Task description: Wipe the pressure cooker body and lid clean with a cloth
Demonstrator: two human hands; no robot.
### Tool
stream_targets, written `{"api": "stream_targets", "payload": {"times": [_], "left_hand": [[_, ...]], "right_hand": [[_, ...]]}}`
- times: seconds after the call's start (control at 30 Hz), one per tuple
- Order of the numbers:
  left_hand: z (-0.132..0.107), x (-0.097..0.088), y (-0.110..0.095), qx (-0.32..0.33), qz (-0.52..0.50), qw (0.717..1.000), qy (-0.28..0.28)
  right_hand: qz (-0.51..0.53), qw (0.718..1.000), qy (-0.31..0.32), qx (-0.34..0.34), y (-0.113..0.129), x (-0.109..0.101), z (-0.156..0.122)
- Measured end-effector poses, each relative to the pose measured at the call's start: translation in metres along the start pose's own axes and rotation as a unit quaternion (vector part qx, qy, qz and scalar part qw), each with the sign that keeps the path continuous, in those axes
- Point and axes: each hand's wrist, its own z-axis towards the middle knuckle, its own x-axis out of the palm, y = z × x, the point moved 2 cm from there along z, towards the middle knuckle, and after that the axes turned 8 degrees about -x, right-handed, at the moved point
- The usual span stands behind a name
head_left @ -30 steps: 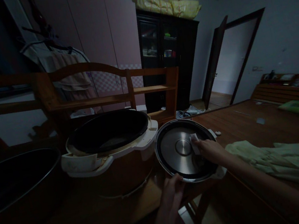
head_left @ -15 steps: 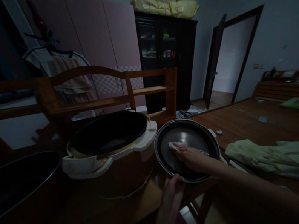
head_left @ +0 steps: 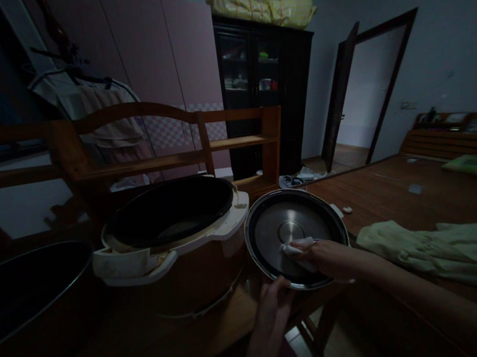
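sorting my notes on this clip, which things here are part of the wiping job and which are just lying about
In use: lid, held at its rim by the left hand; white wipe, pressed on the lid by the right hand.
Lying about, untouched: open cooker body; dark pot at far left; green cloth on the table; wooden shelf.
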Motion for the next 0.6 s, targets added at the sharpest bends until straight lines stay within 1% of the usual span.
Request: {"api": "stream_targets", "payload": {"times": [0.1,0.17,0.3,0.4,0.5,0.6], "left_hand": [[-0.002,0.001,-0.001,0.001,0.012,1.000,0.018],[-0.003,0.001,-0.001,0.003,0.015,1.000,0.022],[0.000,-0.002,0.000,0.001,0.016,1.000,0.019],[0.002,-0.004,0.002,0.004,0.011,1.000,0.014],[0.004,-0.005,0.003,0.005,0.003,1.000,0.014],[0.005,-0.006,0.003,0.000,0.000,1.000,0.009]], "right_hand": [[0.005,1.000,0.003,0.001,-0.002,-0.007,-0.004],[-0.005,1.000,-0.006,0.018,-0.004,-0.008,-0.006],[-0.046,0.995,-0.044,0.071,-0.014,-0.003,-0.006],[-0.065,0.992,-0.060,0.090,-0.022,0.002,-0.003],[-0.075,0.990,-0.082,0.086,-0.023,0.006,0.002],[-0.075,0.992,-0.090,0.055,-0.016,0.012,0.007]]}}
